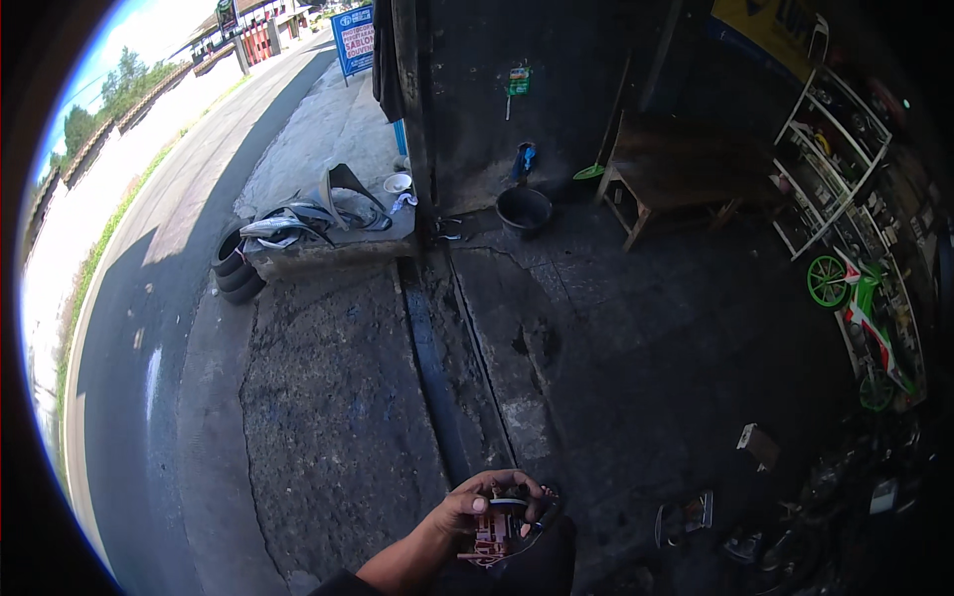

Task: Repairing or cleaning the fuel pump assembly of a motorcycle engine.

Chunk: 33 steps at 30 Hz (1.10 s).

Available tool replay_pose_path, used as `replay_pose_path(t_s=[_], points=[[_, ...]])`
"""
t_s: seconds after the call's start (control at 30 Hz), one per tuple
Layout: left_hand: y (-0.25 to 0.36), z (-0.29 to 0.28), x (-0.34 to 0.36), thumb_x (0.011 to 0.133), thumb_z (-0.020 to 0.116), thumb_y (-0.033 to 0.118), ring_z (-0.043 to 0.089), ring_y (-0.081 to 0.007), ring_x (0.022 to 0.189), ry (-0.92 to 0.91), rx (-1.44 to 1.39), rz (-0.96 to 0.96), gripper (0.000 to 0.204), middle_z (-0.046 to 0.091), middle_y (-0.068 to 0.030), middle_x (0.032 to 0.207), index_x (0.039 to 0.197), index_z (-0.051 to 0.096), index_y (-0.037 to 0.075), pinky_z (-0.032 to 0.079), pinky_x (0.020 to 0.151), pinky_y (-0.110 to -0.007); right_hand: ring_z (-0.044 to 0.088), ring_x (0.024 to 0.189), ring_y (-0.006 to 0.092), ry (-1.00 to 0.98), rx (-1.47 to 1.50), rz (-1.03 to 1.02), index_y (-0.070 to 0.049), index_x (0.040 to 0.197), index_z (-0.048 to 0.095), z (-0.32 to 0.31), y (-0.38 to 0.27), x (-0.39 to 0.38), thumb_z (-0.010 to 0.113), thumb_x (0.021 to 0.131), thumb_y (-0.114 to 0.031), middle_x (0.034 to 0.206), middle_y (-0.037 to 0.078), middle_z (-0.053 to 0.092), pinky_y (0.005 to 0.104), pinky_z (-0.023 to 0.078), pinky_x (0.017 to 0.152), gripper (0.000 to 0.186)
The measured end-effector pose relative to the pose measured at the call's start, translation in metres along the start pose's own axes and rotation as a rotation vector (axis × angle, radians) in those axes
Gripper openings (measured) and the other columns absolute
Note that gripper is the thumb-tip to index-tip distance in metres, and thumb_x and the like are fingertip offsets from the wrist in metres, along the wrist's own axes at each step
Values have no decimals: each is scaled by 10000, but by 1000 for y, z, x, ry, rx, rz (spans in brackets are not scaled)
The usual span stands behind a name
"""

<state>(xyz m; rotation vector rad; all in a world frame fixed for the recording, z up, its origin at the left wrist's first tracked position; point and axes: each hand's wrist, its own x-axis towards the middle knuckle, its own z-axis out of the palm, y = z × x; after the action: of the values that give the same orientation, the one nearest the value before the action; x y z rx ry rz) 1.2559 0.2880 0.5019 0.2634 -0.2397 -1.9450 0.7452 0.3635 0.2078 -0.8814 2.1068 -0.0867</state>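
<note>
At the bottom middle, my left hand (475,500) is closed around a small mechanical part (491,536). Reddish metal shows on its lower side, and a pale round rim (508,503) sits near the top, under my fingers. A thin dark line, like a cable or hose, curves along its right side. Shade and my fingers hide the rest, so its exact kind is unclear. My right hand cannot be made out in the dark area beside the part.
A gutter (429,368) crosses the dark floor ahead. Beyond are a concrete block (333,254) with motorcycle body panels, stacked tyres (237,268), a black basin (524,210) and a wooden bench (686,164). Rightward stand a metal rack (833,149), a green bike (863,310) and a small box (760,446).
</note>
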Motion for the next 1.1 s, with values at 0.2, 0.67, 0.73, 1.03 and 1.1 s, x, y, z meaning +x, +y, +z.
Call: replay_pose_path(t_s=[0.2, 0.67, 0.73, 1.03, 1.1], points=[[-19, 33, 59, 701, 762, 373, 646, -262, 903, -232, 112, -155, 739, 608, -197, 1005, 1227, 519, -86, 570, 758, -335, 578, 594, 151, 162, 589, 368, -35, 1115, 684, -4, 74, -201, 604, 941, -272, 710, 61, 606, 338, 472, 570, 305], [-222, 121, 221, 727, 751, 384, 652, -307, 961, -541, 639, -563, 768, 632, -237, 1062, 1235, 506, -137, 520, 883, -407, 524, 894, 95, -87, 1605, -482, -9, 1198, 532, -181, -193, -229, 602, 994, -252, 1014, 27, 567, 257, 419, 799, 324], [-272, 155, 251, 720, 762, 377, 650, -299, 972, -574, 652, -607, 748, 642, -228, 1048, 1227, 528, -120, 503, 892, -400, 516, 907, 88, -77, 1837, -469, -8, 1209, 520, -225, -174, -212, 608, 984, -167, 1009, 25, 558, 262, 420, 802, 289], [-455, 320, 365, 726, 843, 358, 616, -303, 875, -1181, 806, -219, 768, 618, -222, 960, 1250, 467, -60, 553, 726, -436, 536, 550, 168, 671, 1329, -1059, 23, 977, 507, -491, -89, -211, 618, 972, -231, 672, 77, 555, 291, 422, 541, 277], [-499, 341, 387, 750, 808, 325, 617, -326, 912, -1268, 593, -338, 701, 616, -242, 995, 1248, 483, -46, 543, 774, -455, 641, 715, 319, 911, 1174, -1107, 25, 945, 647, -527, -77, -219, 743, 858, -251, 834, 153, 650, 390, 484, 613, 305]])
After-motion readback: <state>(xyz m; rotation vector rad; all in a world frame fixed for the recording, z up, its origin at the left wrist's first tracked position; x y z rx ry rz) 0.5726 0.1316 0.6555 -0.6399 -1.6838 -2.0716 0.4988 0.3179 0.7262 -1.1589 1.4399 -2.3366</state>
